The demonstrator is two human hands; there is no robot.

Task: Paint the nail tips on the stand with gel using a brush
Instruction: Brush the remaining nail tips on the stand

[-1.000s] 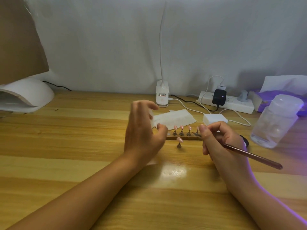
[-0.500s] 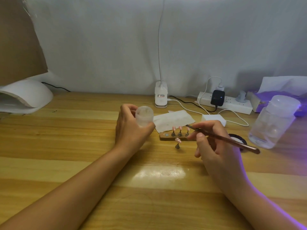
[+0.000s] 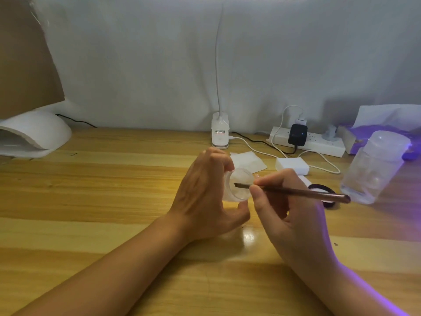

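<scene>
Frosted plastic is what my left hand [image 3: 200, 197] holds: a small gel jar [image 3: 239, 187], tipped so its open mouth faces my right hand [image 3: 289, 206]. My left fingers curl over the top of the jar and my thumb props it from below, so it is clamped all round. My right thumb and fingers pinch the brush [image 3: 296, 192] close to its bristle end, and the dark tip sits inside the jar's mouth.

I judge the jar light, rigid and a little slick, so a wrap round its side wall suits it better than a pinch at the rim. The brush is thin and stiff, the bristles soft; holding low on the shaft should give fine control. Gel is likely sticky and slow, so tilting the jar further could let it creep out.

I cannot see the stand with the nail tips; my hands cover the spot just behind the jar. A black lid [image 3: 324, 195] lies to the right of the jar, beyond my right hand, on the wooden table [image 3: 91, 201].
</scene>
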